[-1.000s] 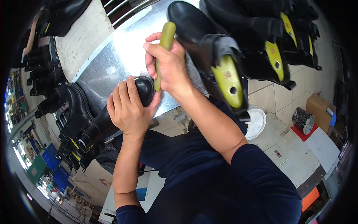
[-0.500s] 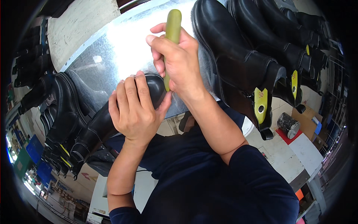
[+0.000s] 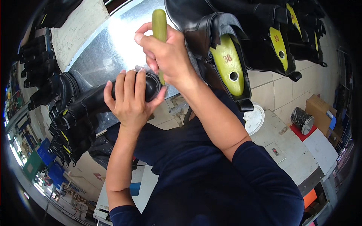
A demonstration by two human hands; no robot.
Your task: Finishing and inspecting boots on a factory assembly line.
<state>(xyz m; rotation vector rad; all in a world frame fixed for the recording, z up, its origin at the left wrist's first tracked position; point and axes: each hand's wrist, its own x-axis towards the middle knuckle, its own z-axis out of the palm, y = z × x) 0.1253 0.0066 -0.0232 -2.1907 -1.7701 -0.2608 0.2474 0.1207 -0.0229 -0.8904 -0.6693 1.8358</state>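
Observation:
A black leather boot (image 3: 88, 101) lies on its side across the near edge of the metal tabletop, its rounded toe pointing right. My left hand (image 3: 130, 100) is closed over its front part, fingers on top and thumb beside the toe. My right hand (image 3: 169, 56) grips an olive-green, round-ended stick-like tool (image 3: 159, 24), held nearly upright. The tool's narrow lower end meets the edge of the toe by my left thumb. My fingers hide part of the tool, so its exact kind is unclear.
Several black boots stand on the right, the nearest with a yellow-green last (image 3: 230, 67) inside. More boots (image 3: 68, 88) crowd the left. The shiny metal tabletop (image 3: 113, 43) lies ahead. Lower right are a round white lid (image 3: 255, 119), a stained can (image 3: 301, 118) and a cardboard box (image 3: 318, 109).
The boot under my left hand now lies more level. Both hands and the tool sit slightly farther left. The right-hand boots appear higher and turned, showing more of the nearest last.

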